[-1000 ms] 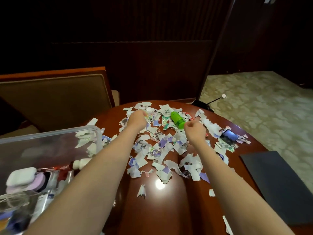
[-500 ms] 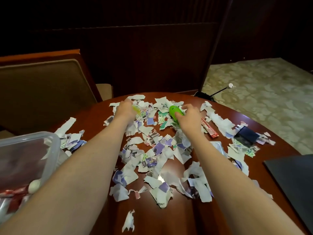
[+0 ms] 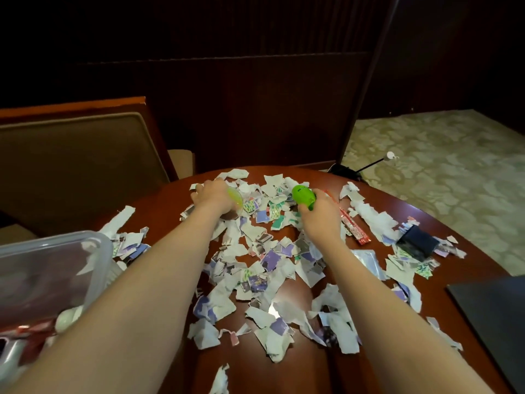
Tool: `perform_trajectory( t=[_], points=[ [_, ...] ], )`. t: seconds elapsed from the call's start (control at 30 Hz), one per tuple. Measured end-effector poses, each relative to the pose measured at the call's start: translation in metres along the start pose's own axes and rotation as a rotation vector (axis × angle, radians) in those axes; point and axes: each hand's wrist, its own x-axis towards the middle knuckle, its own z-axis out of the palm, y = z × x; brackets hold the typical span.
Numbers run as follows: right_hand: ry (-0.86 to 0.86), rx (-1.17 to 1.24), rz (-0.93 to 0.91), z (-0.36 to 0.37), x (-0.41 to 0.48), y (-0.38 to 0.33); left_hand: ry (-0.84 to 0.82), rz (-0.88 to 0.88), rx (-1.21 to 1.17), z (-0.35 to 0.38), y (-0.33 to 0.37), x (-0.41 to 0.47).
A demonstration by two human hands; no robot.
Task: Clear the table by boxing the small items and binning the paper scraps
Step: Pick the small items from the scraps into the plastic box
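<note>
Torn paper scraps (image 3: 264, 260) cover the round dark wooden table (image 3: 255, 365). At the far side my right hand (image 3: 319, 214) is closed around a bright green bottle (image 3: 303, 195), which sticks out past my fingers. My left hand (image 3: 214, 196) grips a small round translucent yellow-green item (image 3: 237, 199) among the scraps. A clear plastic box (image 3: 56, 265) stands at the near left with small items inside. A red stick packet (image 3: 353, 226), a clear zip bag (image 3: 366, 260) and a small black object (image 3: 416, 244) lie to the right.
A dark flat mat (image 3: 494, 322) lies on the table's near right edge. A padded chair back (image 3: 76, 163) stands behind the table at the left. Patterned carpet (image 3: 440, 172) and a dark stand with a thin rod (image 3: 369, 166) are at the far right.
Both hands reached farther across the table. My right hand closed on the green bottle and my left hand took up the yellow-green round item. My view shifted, pushing the box leftward.
</note>
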Motion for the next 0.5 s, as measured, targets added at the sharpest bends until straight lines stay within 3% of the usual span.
perform_trajectory(
  t=[0.2, 0.5],
  points=[
    [0.042, 0.273, 0.078, -0.017, -0.026, -0.016, -0.012, -0.05, -0.274, -0.024, -0.004, -0.025],
    [-0.038, 0.666, 0.32, -0.051, -0.075, -0.06, 0.015, 0.181, -0.535, -0.086, -0.016, -0.091]
  ],
)
